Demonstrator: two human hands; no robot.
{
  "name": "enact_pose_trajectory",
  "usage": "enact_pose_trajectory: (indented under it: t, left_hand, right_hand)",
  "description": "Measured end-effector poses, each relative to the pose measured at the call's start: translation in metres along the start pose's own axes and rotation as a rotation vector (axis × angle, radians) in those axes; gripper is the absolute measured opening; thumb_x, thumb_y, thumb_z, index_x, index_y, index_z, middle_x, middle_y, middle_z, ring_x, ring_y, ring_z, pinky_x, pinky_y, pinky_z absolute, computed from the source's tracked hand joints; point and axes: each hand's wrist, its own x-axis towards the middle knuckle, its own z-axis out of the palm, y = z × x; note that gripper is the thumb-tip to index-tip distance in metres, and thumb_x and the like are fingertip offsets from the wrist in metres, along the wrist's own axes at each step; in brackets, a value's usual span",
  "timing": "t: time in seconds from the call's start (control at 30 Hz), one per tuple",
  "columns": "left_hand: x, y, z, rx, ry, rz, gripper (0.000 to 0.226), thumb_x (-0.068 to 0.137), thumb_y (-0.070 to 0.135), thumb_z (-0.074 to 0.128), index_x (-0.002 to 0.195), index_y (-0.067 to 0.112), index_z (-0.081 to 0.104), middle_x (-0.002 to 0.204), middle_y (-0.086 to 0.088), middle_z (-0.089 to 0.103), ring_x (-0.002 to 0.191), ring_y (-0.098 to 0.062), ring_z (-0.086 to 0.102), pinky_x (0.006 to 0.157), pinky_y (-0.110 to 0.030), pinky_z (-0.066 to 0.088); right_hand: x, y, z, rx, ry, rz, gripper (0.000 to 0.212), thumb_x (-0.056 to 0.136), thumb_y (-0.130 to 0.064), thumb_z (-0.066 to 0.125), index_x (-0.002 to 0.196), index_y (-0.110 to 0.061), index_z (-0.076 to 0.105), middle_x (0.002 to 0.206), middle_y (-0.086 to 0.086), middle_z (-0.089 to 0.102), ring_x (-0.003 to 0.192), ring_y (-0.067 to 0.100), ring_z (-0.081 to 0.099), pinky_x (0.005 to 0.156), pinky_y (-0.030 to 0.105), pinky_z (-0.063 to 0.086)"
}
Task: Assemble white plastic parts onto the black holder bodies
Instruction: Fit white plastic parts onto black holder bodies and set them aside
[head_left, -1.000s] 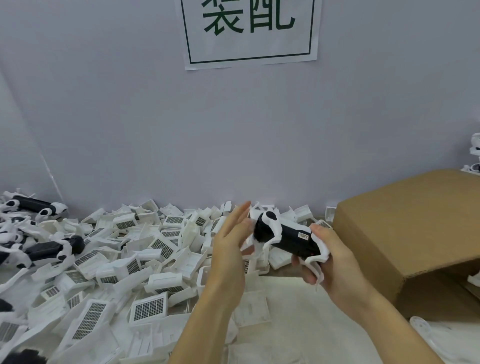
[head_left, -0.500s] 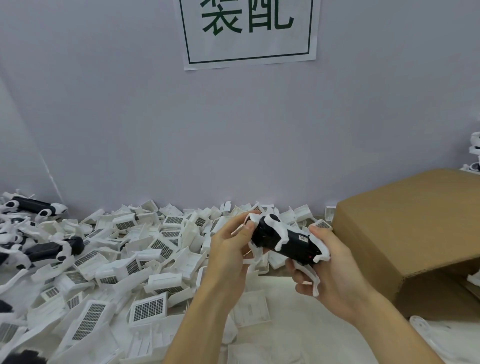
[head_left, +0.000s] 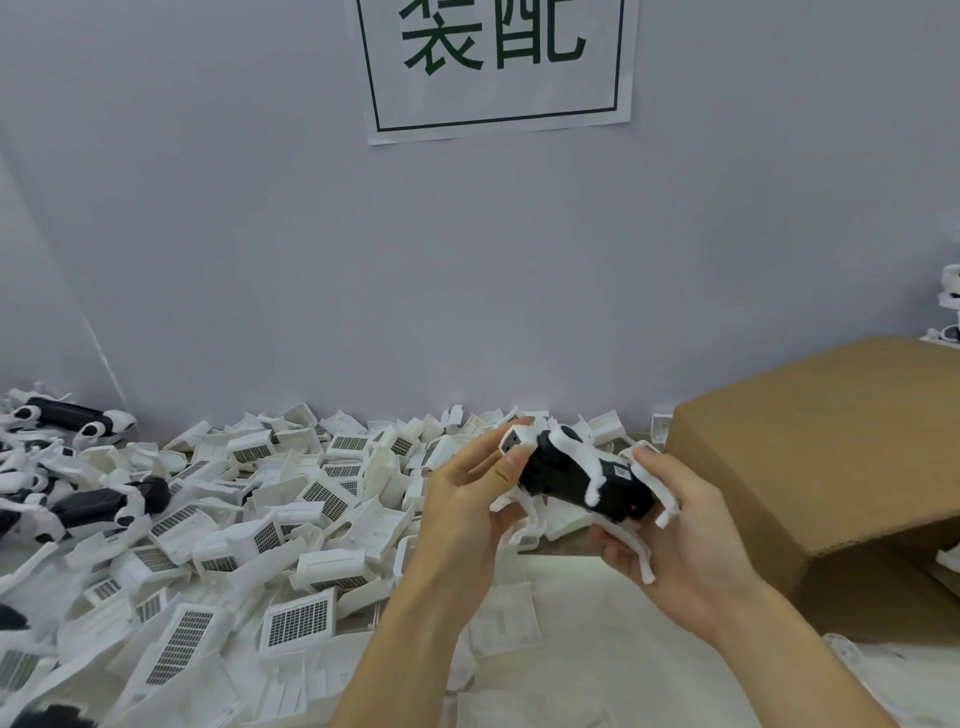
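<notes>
A black holder body (head_left: 558, 475) with white curved legs clipped on it hangs in the air before me, between both hands. My right hand (head_left: 680, 525) cradles its right end from below, fingers curled round it. My left hand (head_left: 467, 493) pinches a small white plastic part (head_left: 514, 440) against the body's left end with thumb and fingers. A big heap of white plastic parts with grilles (head_left: 249, 519) covers the table to the left.
Several assembled black-and-white holders (head_left: 88, 504) lie at the far left. A brown cardboard box (head_left: 831, 457) lies on its side at the right, its opening facing me. A paper sign (head_left: 493, 62) hangs on the grey wall behind.
My left hand went from open beside the holder to pinching the white part at its left end. The holder has tilted, left end a little higher.
</notes>
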Motion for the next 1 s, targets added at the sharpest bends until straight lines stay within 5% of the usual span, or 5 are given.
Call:
enact_pose_trajectory:
  t: [0.1, 0.4, 0.6, 0.83, 1.0]
  left_hand:
    - [0.003, -0.003, -0.003, -0.031, 0.111, -0.018, 0.05, 0.075, 0.029, 0.074, 0.121, 0.011, 0.07, 0.094, -0.004, 0.072, 0.071, -0.013, 0.066, 0.059, -0.021, 0.052]
    - [0.001, -0.003, -0.003, -0.081, 0.101, -0.039, 0.01, 0.085, 0.028, 0.07, 0.083, 0.025, 0.08, 0.087, 0.004, 0.074, 0.079, -0.013, 0.07, 0.077, -0.029, 0.054]
    - [0.002, -0.004, -0.003, 0.008, 0.141, 0.001, 0.022, 0.072, 0.033, 0.081, 0.086, 0.018, 0.072, 0.095, -0.002, 0.073, 0.092, -0.016, 0.066, 0.088, -0.032, 0.047]
    - [-0.002, -0.002, 0.002, 0.021, 0.003, -0.052, 0.037, 0.075, 0.031, 0.082, 0.099, 0.011, 0.062, 0.083, -0.007, 0.068, 0.067, -0.014, 0.066, 0.056, -0.021, 0.048]
    - [-0.002, -0.007, 0.001, 0.078, -0.016, -0.03, 0.024, 0.084, 0.015, 0.075, 0.107, 0.023, 0.073, 0.087, -0.002, 0.071, 0.087, -0.02, 0.069, 0.076, -0.04, 0.053]
  right_hand:
    - [0.001, -0.003, 0.0, -0.045, 0.032, -0.146, 0.038, 0.079, -0.033, 0.064, 0.107, -0.008, 0.072, 0.104, 0.011, 0.071, 0.084, 0.025, 0.065, 0.078, 0.036, 0.047]
    - [-0.001, -0.013, -0.009, -0.26, -0.008, -0.429, 0.047, 0.06, -0.017, 0.08, 0.106, -0.014, 0.069, 0.107, 0.009, 0.065, 0.084, 0.013, 0.067, 0.049, 0.029, 0.053]
    - [0.0, -0.013, -0.011, -0.448, 0.033, -0.459, 0.036, 0.071, -0.035, 0.077, 0.104, -0.024, 0.073, 0.11, 0.005, 0.072, 0.102, 0.021, 0.069, 0.074, 0.037, 0.055]
    - [0.002, -0.007, -0.005, -0.529, 0.156, 0.035, 0.044, 0.106, -0.046, 0.036, 0.108, -0.014, 0.066, 0.088, 0.031, 0.066, 0.072, 0.039, 0.06, 0.064, 0.041, 0.059]
    - [-0.006, -0.008, -0.009, -0.442, -0.053, 0.354, 0.065, 0.106, -0.053, 0.029, 0.12, 0.002, 0.061, 0.094, 0.027, 0.068, 0.083, 0.044, 0.069, 0.061, 0.037, 0.057]
